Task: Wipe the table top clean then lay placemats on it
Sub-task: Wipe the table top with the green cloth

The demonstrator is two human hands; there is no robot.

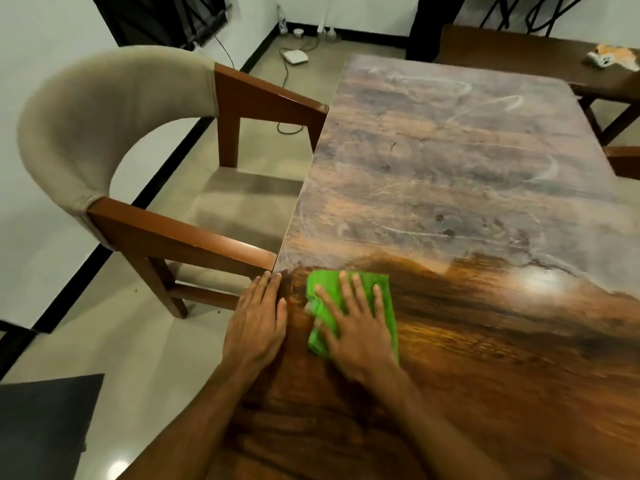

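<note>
Green cloth lies under the right hand, fingers flat; left hand flat beside it. Worktop beyond the cloth looks smeared, seemingly unwiped; no placemats laid.

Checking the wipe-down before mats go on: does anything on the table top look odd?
Yes. The far part of the table top is hazy with pale curved streaks, unlike the glossy strip by the green cloth under the right hand. It looks not yet wiped.
</note>
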